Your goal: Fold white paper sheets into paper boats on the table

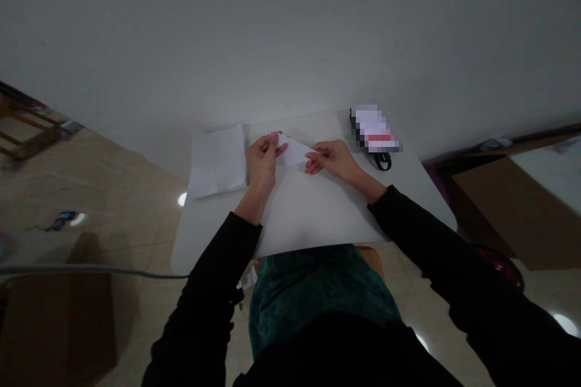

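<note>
Above the middle of the white table, a folded piece of white paper point(294, 151) is stretched between my two hands. My left hand point(263, 160) pinches its upper left corner between thumb and fingers. At its lower right end, my right hand point(333, 159) grips the narrow tip. The paper's top edge slopes down to the right. Just left of my left hand lies a stack of white paper sheets point(218, 160), slightly curled at its edges.
The white table point(313, 211) stands against a grey wall point(290, 42). A dark case with a blurred white and red face point(374, 130) and a black strap point(384, 161) lies at the back right. Cardboard boxes point(517, 211) stand right. A cable point(113, 269) runs at the left.
</note>
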`<action>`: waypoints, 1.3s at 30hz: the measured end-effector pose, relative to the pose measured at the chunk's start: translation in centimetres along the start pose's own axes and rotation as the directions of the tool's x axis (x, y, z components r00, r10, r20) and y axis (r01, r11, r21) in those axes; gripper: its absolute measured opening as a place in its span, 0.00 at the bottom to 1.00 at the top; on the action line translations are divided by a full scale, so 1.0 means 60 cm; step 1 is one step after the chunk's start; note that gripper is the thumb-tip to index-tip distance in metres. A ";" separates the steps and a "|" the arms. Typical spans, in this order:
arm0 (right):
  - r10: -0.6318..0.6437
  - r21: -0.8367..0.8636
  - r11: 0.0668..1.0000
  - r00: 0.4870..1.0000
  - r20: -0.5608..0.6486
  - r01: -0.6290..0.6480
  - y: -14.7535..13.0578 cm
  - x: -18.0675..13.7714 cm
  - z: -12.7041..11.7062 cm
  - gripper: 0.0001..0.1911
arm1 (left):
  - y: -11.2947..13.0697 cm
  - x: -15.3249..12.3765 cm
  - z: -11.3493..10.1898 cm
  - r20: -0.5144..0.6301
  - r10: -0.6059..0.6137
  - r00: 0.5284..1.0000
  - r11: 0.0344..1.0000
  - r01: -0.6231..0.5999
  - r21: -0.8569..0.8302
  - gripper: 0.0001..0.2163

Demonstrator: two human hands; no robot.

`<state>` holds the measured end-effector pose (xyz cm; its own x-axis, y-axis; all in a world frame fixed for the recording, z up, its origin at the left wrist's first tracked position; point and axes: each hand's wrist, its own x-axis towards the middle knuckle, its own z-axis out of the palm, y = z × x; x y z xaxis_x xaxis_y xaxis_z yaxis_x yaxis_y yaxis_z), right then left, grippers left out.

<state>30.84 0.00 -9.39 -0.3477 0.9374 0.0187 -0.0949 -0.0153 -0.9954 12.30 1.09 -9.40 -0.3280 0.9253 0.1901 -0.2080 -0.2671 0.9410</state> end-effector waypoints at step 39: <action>-0.458 -0.667 0.658 0.889 0.015 0.350 0.027 -0.022 0.016 0.24 | 0.012 -0.012 0.009 0.170 0.196 0.966 0.979 -0.202 0.016 0.20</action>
<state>30.24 -1.58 -10.94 -0.2795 0.8352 0.4736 0.4383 0.5499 -0.7110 12.88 0.39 -8.69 -0.2014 0.8868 0.4159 -0.1223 -0.4441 0.8876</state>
